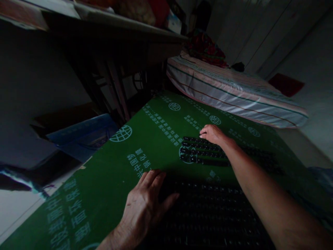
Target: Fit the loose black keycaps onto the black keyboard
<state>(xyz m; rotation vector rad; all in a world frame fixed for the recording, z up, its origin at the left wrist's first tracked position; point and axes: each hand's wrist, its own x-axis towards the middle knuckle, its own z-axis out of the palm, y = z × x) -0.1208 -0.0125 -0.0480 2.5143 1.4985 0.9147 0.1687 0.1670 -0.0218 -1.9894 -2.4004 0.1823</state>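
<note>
A black keyboard (208, 211) lies close to me on the green printed board (156, 149), dim in the low light. My left hand (145, 198) rests at its upper left edge, fingers stretched out and the thumb apart over the keyboard's side. Beyond the keyboard, loose black keycaps (205, 152) are laid in several rows on the board. My right hand (212, 133) reaches to the far row, thumb and fingertips pinched on a small black keycap (200, 134). My right forearm hides part of the rows and of the keyboard.
A bed with a striped sheet (221, 86) stands behind the board, with a red patterned cloth (205, 48) on it. A dark table (125, 38) with things on top rises at the back left. Below it on the left is a blue box (83, 133).
</note>
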